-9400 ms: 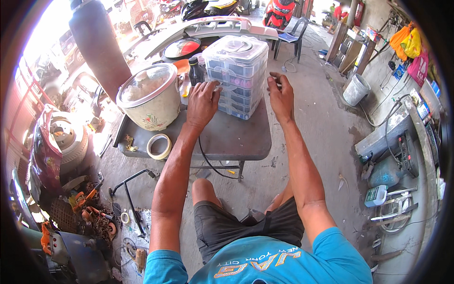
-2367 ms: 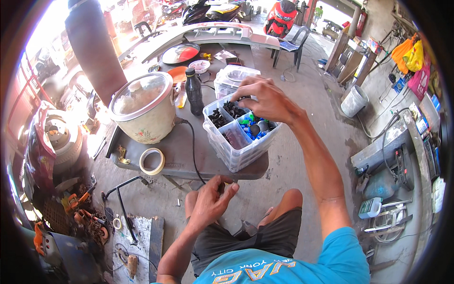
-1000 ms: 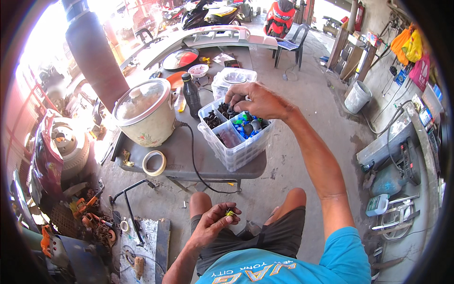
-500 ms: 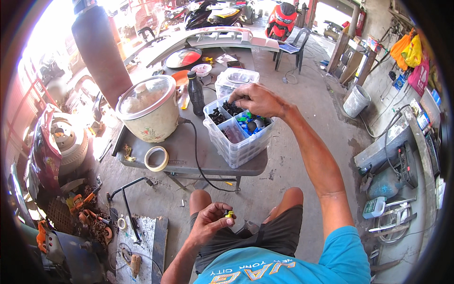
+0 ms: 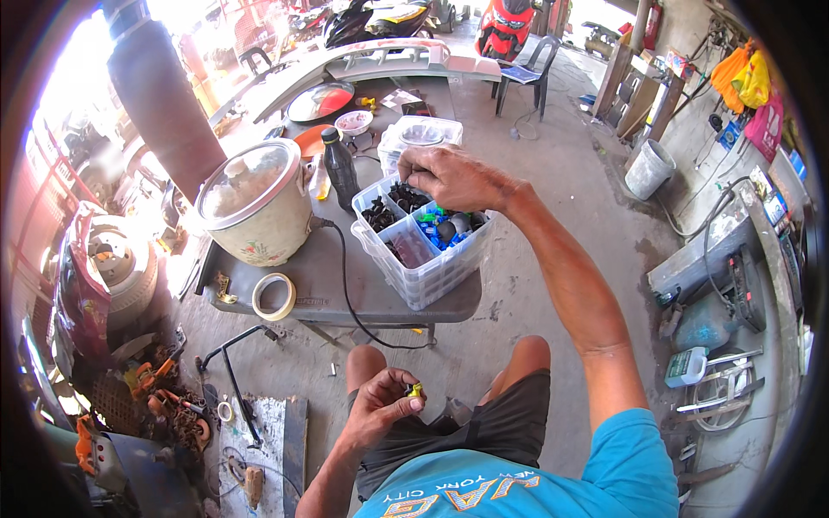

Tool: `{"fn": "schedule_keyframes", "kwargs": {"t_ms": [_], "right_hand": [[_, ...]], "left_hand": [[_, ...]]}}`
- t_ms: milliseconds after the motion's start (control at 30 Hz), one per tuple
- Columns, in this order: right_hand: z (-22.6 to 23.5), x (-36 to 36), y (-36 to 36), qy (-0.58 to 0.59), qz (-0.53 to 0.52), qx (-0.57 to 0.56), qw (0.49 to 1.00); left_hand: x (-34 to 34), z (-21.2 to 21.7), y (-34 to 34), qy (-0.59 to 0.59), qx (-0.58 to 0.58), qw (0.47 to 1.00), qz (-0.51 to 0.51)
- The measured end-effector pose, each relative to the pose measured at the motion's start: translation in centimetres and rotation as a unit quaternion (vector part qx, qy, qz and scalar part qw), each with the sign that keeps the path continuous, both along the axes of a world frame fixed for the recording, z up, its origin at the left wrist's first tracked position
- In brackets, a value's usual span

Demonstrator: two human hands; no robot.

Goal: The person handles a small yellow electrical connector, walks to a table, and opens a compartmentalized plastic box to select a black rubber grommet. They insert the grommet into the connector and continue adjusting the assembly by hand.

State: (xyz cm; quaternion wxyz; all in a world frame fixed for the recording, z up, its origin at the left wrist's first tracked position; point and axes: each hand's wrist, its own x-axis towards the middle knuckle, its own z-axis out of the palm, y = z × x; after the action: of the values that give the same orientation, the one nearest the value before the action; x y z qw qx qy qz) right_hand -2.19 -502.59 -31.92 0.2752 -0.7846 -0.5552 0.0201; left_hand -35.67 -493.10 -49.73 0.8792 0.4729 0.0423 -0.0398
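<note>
Over my lap, my left hand (image 5: 386, 404) is closed on a small yellow and black plastic clip (image 5: 415, 391), pinched between thumb and fingers. My right hand (image 5: 451, 175) reaches over the far side of a clear divided plastic box (image 5: 423, 285), fingers bent down at its back compartment. Small black clips (image 5: 406, 197) fill that compartment, and more lie in the one to its left. Blue and green clips (image 5: 442, 228) with a grey round piece fill the front right compartment. Whether the right fingertips grip anything is hidden by the hand.
The box stands on the right end of a dark table (image 5: 345, 298). Left of it are a dark bottle (image 5: 339, 168), a lidded white cooker (image 5: 256, 207) with a black cord, and a tape roll (image 5: 274, 296). Behind sits another clear container (image 5: 420, 136). Metal parts (image 5: 173, 406) lie lower left.
The view has shifted slightly, so the table's things sit a little further left. My right hand stays at the box's back compartment; my left hand keeps hold of the clip.
</note>
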Motion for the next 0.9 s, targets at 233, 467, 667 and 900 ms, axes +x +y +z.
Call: {"fn": "schedule_keyframes", "kwargs": {"t_ms": [233, 467, 667, 900], "right_hand": [[-0.8, 1.0, -0.1, -0.027, 0.038, 0.009, 0.999], [-0.4, 1.0, 0.3, -0.033, 0.062, 0.000, 0.998], [-1.0, 0.7, 0.5, -0.076, 0.048, -0.015, 0.996], [0.5, 0.1, 1.2, -0.132, 0.050, -0.010, 0.990]], "left_hand": [[1.7, 1.6, 1.2, 0.014, 0.059, 0.998, 0.021], [3.5, 1.9, 2.0, -0.013, 0.057, 0.997, 0.041], [4.2, 1.7, 2.8, -0.022, 0.037, 0.998, 0.043], [4.1, 2.6, 3.7, 0.003, 0.026, 0.996, 0.082]]}}
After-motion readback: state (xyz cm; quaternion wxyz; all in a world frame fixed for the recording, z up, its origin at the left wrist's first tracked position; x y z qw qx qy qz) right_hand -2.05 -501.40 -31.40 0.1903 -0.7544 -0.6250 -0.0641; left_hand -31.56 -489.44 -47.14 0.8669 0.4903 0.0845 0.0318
